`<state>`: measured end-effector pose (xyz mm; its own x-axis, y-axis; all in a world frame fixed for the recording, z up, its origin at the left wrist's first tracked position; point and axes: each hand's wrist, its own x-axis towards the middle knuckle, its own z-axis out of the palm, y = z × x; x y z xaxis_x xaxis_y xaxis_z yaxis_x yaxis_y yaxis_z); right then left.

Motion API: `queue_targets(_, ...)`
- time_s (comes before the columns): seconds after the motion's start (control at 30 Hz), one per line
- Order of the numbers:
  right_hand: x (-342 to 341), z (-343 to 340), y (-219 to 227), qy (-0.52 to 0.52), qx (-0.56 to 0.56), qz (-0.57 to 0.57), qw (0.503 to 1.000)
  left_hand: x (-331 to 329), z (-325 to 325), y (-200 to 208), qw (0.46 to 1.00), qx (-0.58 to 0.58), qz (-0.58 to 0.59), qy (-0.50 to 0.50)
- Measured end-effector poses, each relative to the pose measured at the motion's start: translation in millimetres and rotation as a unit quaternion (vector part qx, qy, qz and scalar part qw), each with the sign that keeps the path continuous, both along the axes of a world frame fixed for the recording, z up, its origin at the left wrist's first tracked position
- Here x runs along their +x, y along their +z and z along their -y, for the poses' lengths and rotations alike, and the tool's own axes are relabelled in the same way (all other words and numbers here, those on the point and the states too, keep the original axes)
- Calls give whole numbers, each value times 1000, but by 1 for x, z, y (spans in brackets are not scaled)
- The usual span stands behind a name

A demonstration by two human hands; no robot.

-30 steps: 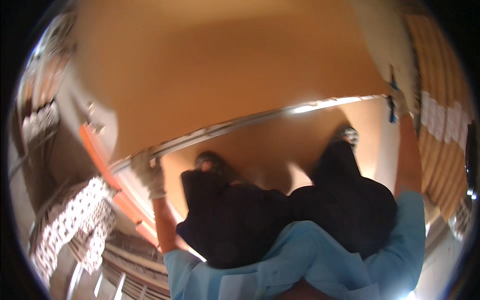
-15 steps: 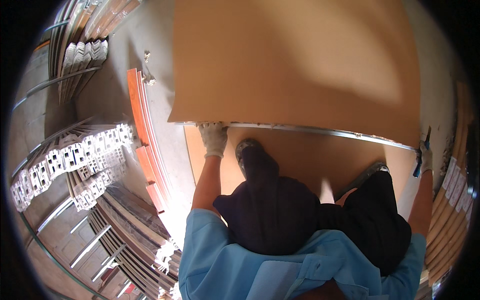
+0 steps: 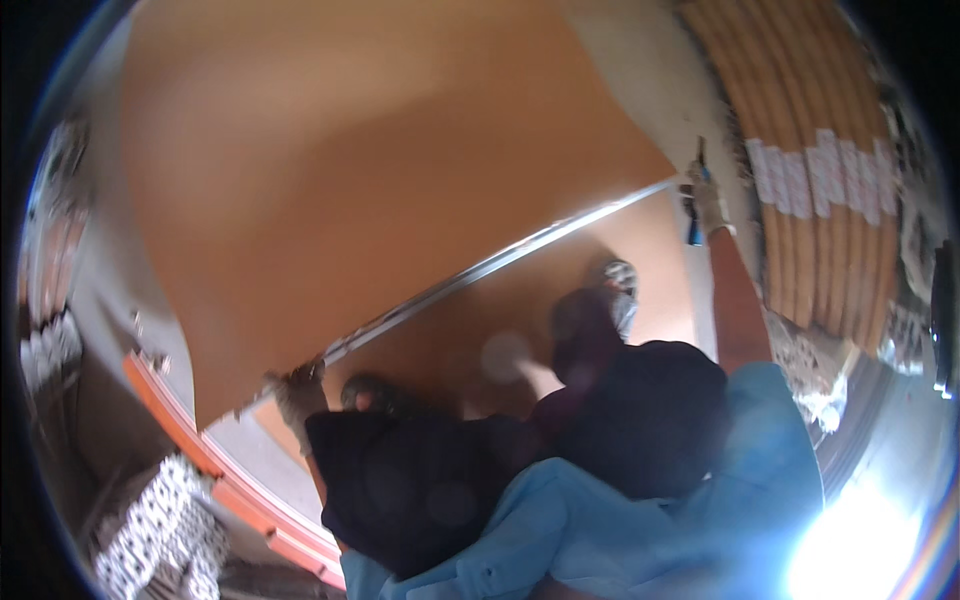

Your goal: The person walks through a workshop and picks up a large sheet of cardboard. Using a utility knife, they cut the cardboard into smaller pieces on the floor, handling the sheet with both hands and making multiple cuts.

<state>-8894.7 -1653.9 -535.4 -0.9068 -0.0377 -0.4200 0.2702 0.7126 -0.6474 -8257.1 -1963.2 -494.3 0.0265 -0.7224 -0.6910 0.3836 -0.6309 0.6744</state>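
Observation:
A long silvery metal bar (image 3: 500, 258) runs slantwise along the near edge of a large brown sheet (image 3: 400, 130). At the bar's lower left end my left hand (image 3: 300, 396), in a pale glove, is closed over the bar and the sheet's edge; its fingers are dark and partly blurred. By the upper right end my gloved right hand (image 3: 710, 200) is closed round a blue-and-black hand tool (image 3: 694, 228) with a thin dark tip. More brown sheet (image 3: 655, 235) lies on the near side of the bar, under my shoes (image 3: 621, 290).
Long brown strips (image 3: 800, 120) with pale labels are stacked at the right. Orange-red strips (image 3: 240, 505) lie along the left, near a bundle of white hollow profiles (image 3: 165, 530). Bright light (image 3: 855, 550) glares at the lower right.
The view has turned, so the bar now slants up to the right instead of lying nearly level. Both hands are still at the bar's two ends, and the tool stays in my right hand.

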Motion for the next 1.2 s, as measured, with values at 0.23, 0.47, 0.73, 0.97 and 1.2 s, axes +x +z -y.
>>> queue_targets(0.23, 64, -17, 47, -63, -156, 39, 985, -52, 13, -25, 982, 102, -157, 7)
queue_targets(0.47, 124, -31, 91, -120, -192, 100, 969, -70, 73, 66, 949, -8, -309, -63)
queue_targets(0.73, 122, 49, 289, -44, -108, 49, 992, -102, 102, 189, 974, -23, -219, -43)
queue_targets(0.97, 229, 158, 487, 59, -345, 299, 888, -149, 84, 299, 918, -117, -362, -115)
queue_targets(1.2, 319, 206, 584, -145, -280, 323, 892, -131, 23, 413, 867, -72, -438, -225)
